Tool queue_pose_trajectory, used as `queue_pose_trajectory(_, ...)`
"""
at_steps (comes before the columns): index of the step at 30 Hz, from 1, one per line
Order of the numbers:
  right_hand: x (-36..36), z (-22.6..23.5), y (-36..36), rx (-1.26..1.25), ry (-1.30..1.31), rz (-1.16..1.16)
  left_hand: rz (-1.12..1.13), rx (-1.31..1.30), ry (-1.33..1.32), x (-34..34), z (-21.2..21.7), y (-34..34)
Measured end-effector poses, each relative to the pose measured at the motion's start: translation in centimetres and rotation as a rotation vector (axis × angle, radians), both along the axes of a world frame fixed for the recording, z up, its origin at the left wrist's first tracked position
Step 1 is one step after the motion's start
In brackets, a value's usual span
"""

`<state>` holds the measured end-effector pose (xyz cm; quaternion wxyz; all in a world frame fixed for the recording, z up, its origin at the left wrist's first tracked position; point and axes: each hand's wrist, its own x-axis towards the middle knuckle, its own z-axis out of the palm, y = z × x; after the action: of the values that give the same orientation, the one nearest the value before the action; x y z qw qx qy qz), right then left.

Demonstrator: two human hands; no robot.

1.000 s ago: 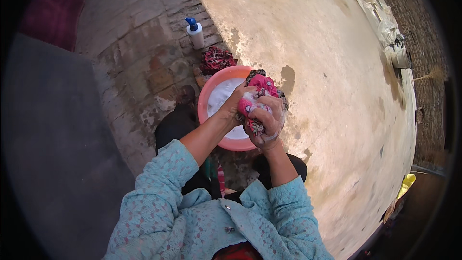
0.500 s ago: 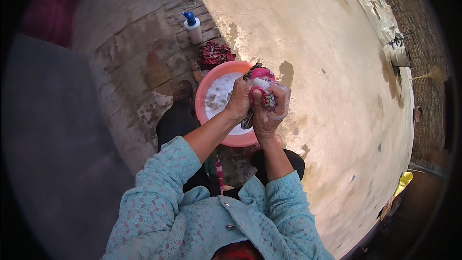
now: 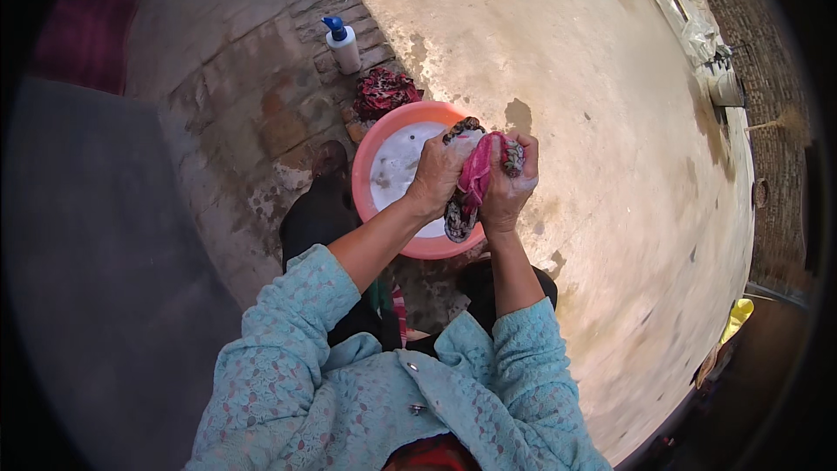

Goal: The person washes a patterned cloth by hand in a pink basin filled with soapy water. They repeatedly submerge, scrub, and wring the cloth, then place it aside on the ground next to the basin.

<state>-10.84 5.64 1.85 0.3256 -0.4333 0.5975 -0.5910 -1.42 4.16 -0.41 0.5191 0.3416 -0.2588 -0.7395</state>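
Note:
A wet pink patterned cloth (image 3: 473, 176) is bunched between both of my hands above a round pink basin (image 3: 377, 150) of soapy white water. My left hand (image 3: 436, 176) grips the cloth's left side. My right hand (image 3: 510, 185) grips its right side, fingers curled over the top. A dark patterned end of the cloth hangs down below my hands over the basin's near rim. Both forearms wear light blue lace sleeves.
A white bottle with a blue pump top (image 3: 343, 45) stands on the brick paving beyond the basin. A red patterned cloth heap (image 3: 384, 92) lies next to the basin's far rim. Pale concrete floor (image 3: 610, 166) spreads to the right. A yellow thing (image 3: 738, 317) lies at the lower right.
My hands have kept working the cloth together over the basin, shifting slightly up and closer; the pink cloth is more squeezed between them, with its dark end hanging lower.

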Motion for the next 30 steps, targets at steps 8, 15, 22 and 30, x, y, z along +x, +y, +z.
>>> queue_pose_trajectory(8,-2.3,-1.4,-0.7,0.333,-1.154,0.280,-0.113,-0.169,-0.060,1.8,3.7,-1.0)
queue_pose_trajectory(15,-3.6,-1.8,-0.7,0.069,-1.074,0.263,-0.145,-0.137,-0.031,2.1,3.6,-1.9)
queue_pose_trajectory(22,-4.4,2.1,-1.2,-0.160,-0.742,0.286,-0.303,0.328,0.454,1.2,3.3,-0.4)
queue_pose_trajectory(30,-0.4,1.7,0.3,-0.330,0.515,0.269,-0.085,0.253,0.420,1.6,1.7,-2.2)
